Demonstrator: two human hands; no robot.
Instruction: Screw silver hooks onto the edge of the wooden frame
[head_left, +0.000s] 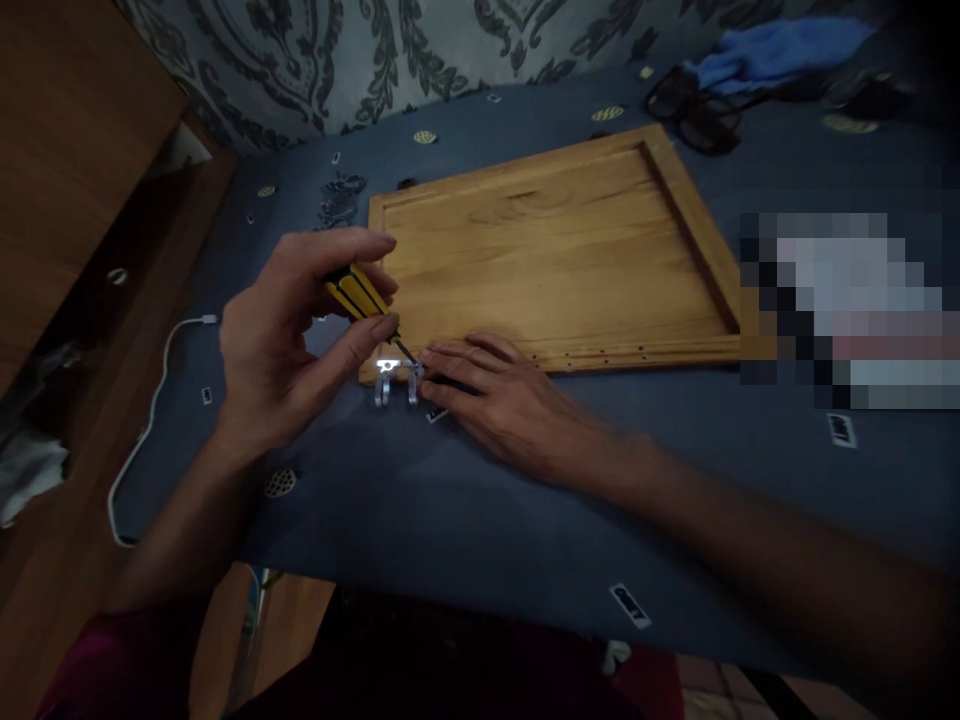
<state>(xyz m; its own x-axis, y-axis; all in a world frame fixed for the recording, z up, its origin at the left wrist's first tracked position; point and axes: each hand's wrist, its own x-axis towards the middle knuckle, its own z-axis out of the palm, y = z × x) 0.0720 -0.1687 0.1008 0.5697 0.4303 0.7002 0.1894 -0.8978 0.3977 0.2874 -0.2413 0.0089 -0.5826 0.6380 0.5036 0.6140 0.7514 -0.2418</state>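
My left hand (289, 335) is closed round the yellow-and-black handle of a screwdriver (361, 296), whose tip points down at a shiny metal hook bracket (396, 378) on the near left corner of a wooden panel (555, 250). My right hand (495, 395) lies flat with fingers stretched out along the panel's near edge, fingertips touching the bracket. The panel rests on a dark blue cloth (480, 500).
A white cable (150, 420) runs along the left edge of the cloth. Dark glasses (694, 110) and a blue cloth item (772, 50) lie at the far right. A wooden cabinet (67, 170) stands at the left. A blurred patch covers the right side.
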